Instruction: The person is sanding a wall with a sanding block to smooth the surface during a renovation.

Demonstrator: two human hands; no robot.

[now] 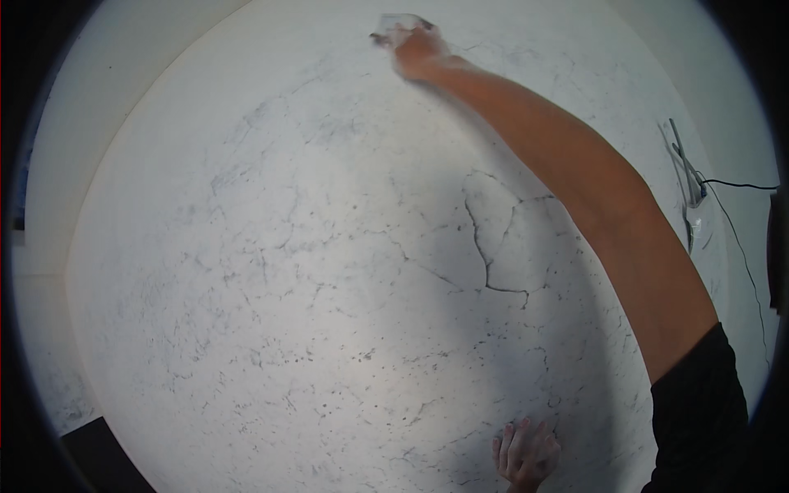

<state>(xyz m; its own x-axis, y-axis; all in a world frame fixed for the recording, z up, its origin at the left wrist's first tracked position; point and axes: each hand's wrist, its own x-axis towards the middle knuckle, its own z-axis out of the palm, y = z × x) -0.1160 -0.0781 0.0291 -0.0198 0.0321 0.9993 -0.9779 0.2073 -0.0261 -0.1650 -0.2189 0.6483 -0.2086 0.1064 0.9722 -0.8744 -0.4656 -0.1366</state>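
A white plastered wall (345, 277) with cracks and dark flecks fills most of the view. My right hand (419, 49) reaches far up it and grips a flat, pale tool (397, 23) with a dark edge. Motion blurs the tool, so its exact kind is unclear; it lies at or close to the surface. Low in the picture, my left hand (527, 453) rests against the wall with its fingers pointing up, whitish with dust and holding nothing. A branching crack (487, 265) runs between the two hands.
At the right, grey cables (687, 160) and a black wire (739, 185) stick out near a pale fitting (695, 219). An adjoining white surface (142, 68) meets the wall at the left. A dark panel (108, 459) shows at the lower left.
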